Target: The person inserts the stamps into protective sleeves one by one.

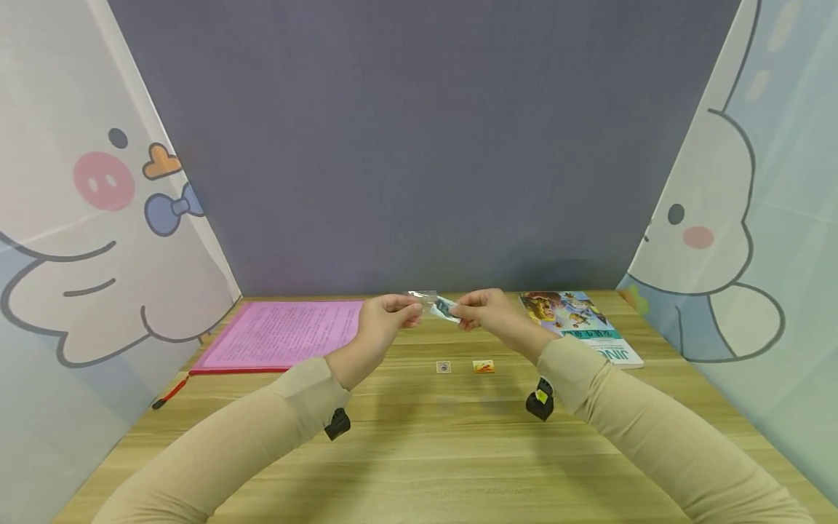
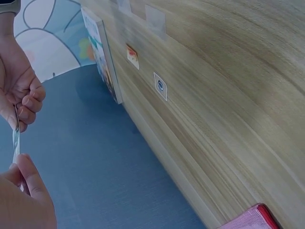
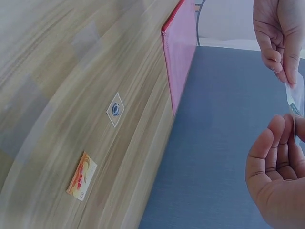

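Observation:
In the head view both hands are raised above the table, close together. My left hand [image 1: 378,331] pinches a small clear plastic sleeve [image 1: 423,295] between thumb and fingers. A small stamp-like piece [image 1: 443,308], white-edged with a dark green picture, is pinched by my right hand [image 1: 492,314]. The piece overlaps the sleeve's edge in the head view; I cannot tell whether it is inside. In the right wrist view the clear sleeve [image 3: 298,90] spans the gap between both hands' fingertips. Below them lie a pale stamp with a round emblem [image 1: 443,367] and an orange-yellow stamp [image 1: 484,367].
A pink zip folder [image 1: 288,335] with printed text and a red edge lies at the back left, its red pull tab [image 1: 172,393] hanging out. A colourful book [image 1: 583,327] lies at the back right. Grey and cartoon-printed panels enclose the wooden table [image 1: 432,466].

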